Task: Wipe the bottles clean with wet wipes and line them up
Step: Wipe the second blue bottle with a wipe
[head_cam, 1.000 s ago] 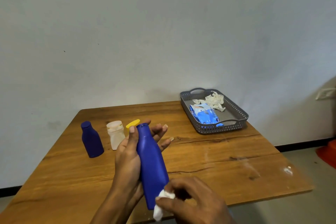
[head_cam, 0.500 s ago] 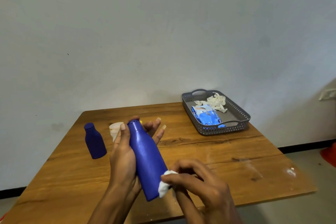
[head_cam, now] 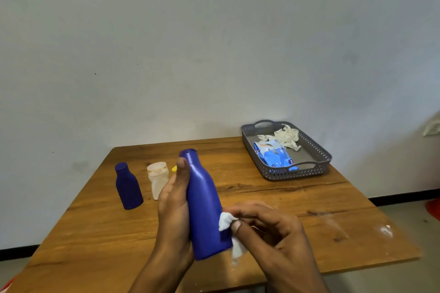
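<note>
Judging by its smooth, glossy plastic, the tall blue bottle [head_cam: 204,207] is likely light, rigid and slippery when wet; it is held tilted above the counter [head_cam: 273,200], clasped around its body by the left hand [head_cam: 173,211]. A wet wipe [head_cam: 226,221] is pinched against it by the right hand [head_cam: 273,233]. Crumpled used wipes [head_cam: 287,137] and a wipes pack [head_cam: 273,153] are held in the grey tray [head_cam: 316,150].

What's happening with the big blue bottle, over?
Left hand holds big blue bottle tilted. Right hand rubs white wipe on its lower side. Nothing blocking.
</note>
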